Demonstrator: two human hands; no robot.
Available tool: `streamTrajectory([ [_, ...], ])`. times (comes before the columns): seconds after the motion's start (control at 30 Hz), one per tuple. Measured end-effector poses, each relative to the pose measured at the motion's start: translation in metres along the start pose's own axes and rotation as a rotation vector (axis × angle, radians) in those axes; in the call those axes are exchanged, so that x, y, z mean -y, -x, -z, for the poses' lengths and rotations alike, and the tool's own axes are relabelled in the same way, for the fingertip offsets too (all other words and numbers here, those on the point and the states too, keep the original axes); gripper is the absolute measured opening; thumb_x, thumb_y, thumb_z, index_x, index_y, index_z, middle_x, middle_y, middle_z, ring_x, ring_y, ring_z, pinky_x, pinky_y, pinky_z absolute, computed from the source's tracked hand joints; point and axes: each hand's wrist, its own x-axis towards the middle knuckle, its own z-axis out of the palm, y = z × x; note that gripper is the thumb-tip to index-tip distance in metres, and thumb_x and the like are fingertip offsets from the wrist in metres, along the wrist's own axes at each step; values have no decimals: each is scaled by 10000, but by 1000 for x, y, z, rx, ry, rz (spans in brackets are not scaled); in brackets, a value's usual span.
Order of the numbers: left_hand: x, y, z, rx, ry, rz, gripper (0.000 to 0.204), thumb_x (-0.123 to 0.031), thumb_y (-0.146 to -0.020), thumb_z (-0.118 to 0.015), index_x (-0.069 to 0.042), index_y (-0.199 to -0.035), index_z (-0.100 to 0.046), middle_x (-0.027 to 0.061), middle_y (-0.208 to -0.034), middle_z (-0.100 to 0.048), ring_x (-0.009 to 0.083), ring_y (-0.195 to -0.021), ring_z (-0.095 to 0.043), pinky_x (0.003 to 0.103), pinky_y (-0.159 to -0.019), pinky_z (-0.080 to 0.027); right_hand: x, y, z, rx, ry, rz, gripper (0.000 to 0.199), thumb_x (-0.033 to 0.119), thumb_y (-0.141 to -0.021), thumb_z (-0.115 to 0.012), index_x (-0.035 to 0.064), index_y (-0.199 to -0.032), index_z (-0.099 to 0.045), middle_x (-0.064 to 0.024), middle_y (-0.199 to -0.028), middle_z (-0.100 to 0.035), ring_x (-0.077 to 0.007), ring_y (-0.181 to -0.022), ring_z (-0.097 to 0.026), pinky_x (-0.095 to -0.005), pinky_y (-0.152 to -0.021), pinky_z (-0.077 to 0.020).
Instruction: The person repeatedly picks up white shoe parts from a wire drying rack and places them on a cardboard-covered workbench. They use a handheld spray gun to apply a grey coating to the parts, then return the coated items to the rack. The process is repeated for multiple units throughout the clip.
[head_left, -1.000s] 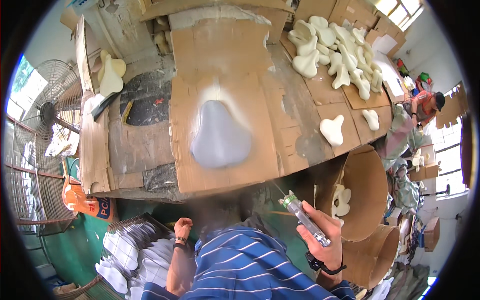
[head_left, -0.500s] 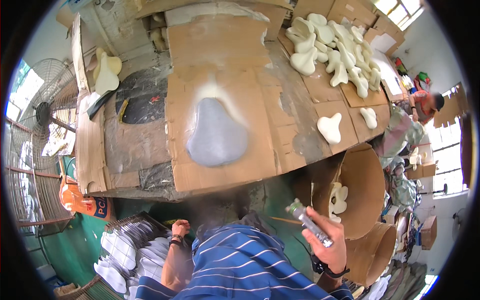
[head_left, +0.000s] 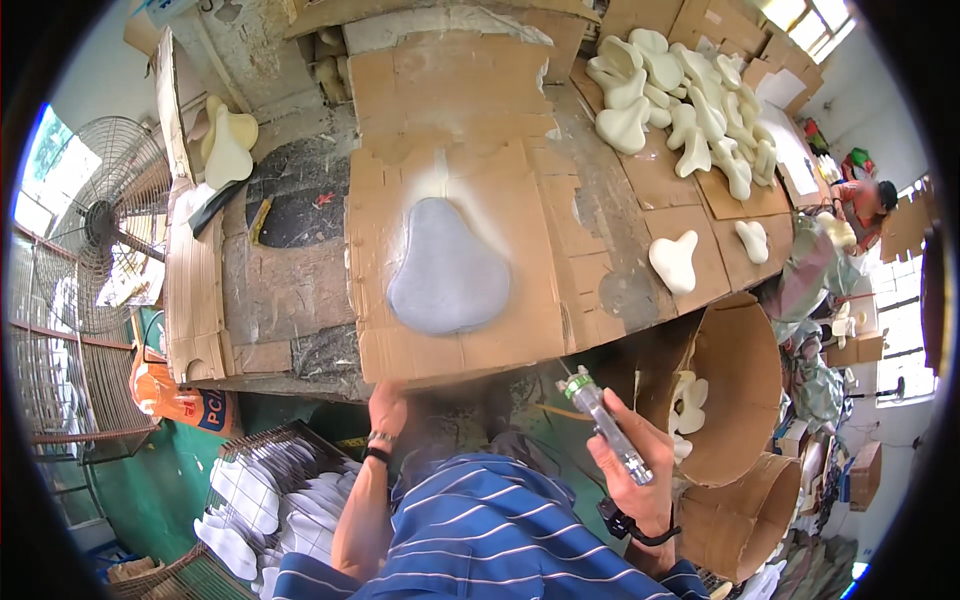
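Spray gun (head_left: 606, 425) stays clamped in right grip (head_left: 654, 482); left hand (head_left: 387, 411), grip unclear, has risen to cardboard's (head_left: 455, 366) edge

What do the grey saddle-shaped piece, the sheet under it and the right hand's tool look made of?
Grey piece: perhaps fabric or coated foam; its surface is soft-looking and matte, without sharp highlights.
Sheet: apparently cardboard, dull brown, with creases and torn edges.
Tool in the right hand: probably metal, since its silvery body shines; the green ring has an unclear material.
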Motion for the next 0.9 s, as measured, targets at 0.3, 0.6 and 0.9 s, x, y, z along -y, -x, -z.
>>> streamTrajectory([
  [0.3, -27, -49, -30, 263, 174, -28, 343, 114, -791, -470, -7, -1010, -705, 119, -922, -758, 198, -880, -735, 323, -802, -569, 6, 13, 25, 51, 76, -83, 555, -46, -817, -772, -3, -1354, -639, -157, -913, -706, -265, -731, -683, -348, -672, -534],
  [0.6, 40, 36, 4, 324, 201, 310, 376, 105, -800, -468, -3, -1055, -721, 122, -941, -771, 183, -869, -746, 313, -786, -599, 9, 3, 22, 46, 15, -29, 592, -43, -796, -789, 4, -1365, -633, -168, -954, -715, -271, -761, -689, -330, -689, -536],
  [0.9, 106, 98, 22, 240, 210, 597, 419, 98, -739, -429, 4, -1006, -739, 134, -908, -776, 208, -852, -755, 321, -804, -610, 2, 10, 38, 177, 46, -50, 575, -36, -795, -788, 12, -1350, -647, -167, -956, -729, -267, -754, -707, -323, -689, -541],
])
